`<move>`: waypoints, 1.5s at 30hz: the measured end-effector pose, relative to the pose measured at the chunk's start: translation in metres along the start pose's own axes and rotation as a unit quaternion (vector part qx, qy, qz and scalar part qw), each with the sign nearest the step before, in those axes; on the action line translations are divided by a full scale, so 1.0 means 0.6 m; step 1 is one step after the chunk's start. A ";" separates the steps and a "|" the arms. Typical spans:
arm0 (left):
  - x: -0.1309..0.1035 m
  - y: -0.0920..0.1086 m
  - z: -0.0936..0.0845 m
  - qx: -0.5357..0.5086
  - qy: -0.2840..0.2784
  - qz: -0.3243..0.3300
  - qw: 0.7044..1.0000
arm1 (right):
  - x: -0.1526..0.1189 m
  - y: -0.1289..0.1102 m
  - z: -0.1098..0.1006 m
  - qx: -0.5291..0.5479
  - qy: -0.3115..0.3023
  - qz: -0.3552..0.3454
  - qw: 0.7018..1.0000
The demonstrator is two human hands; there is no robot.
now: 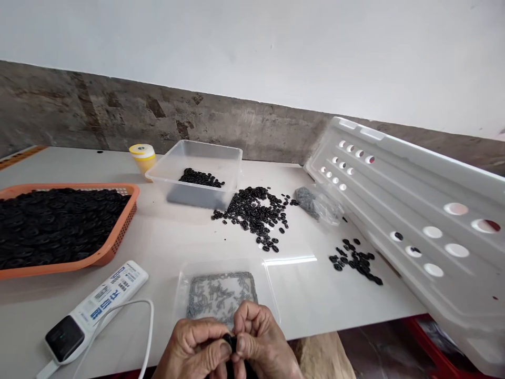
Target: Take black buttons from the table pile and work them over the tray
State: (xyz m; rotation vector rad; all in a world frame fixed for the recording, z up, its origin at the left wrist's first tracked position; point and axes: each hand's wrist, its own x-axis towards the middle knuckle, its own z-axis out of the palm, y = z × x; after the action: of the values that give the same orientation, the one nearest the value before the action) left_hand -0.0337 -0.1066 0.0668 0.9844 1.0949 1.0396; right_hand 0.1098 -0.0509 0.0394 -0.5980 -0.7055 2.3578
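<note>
Close together at the table's front edge, my left hand [199, 350] and my right hand [262, 345] pinch a small black oval piece [230, 341] between thumbs and fingertips. My fingers cover most of it. Just beyond them sits a shallow clear plastic tray [272, 295] with many small grey metal pins [216, 289] scattered inside. Farther back, a loose heap of black oval pieces with holes [256, 210] lies on the white table. A smaller group of black pieces [357, 260] is off to the right.
An orange basket [118, 223] full of black pieces stands left. Behind are a clear bin [189, 197] and a yellow-white cup [142, 158]. A white device with cable [98, 305] lies front left. A bag of grey bits [315, 202] rests beside a leaning white perforated panel [402, 205].
</note>
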 end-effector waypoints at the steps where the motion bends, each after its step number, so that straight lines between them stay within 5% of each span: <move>1: -0.001 0.000 0.000 0.005 -0.001 0.002 1.000 | 0.000 0.000 0.000 0.000 0.002 -0.001 1.000; 19: 0.003 0.010 0.001 0.022 -0.040 -0.003 0.999 | -0.003 -0.002 -0.006 -0.025 0.005 0.011 1.000; 35: 0.023 -0.003 0.018 -0.232 0.180 0.010 0.956 | 0.007 -0.026 0.021 -0.029 0.045 -0.036 0.998; 45: 0.015 -0.014 -0.002 -0.276 0.218 0.038 0.935 | 0.002 -0.011 0.041 -0.298 0.064 -0.117 0.945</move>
State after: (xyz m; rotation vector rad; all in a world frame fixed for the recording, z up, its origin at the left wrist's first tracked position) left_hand -0.0320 -0.0996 0.0566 0.3477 1.0287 1.5704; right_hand 0.0979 -0.0540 0.0619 -0.8556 -1.3627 1.8537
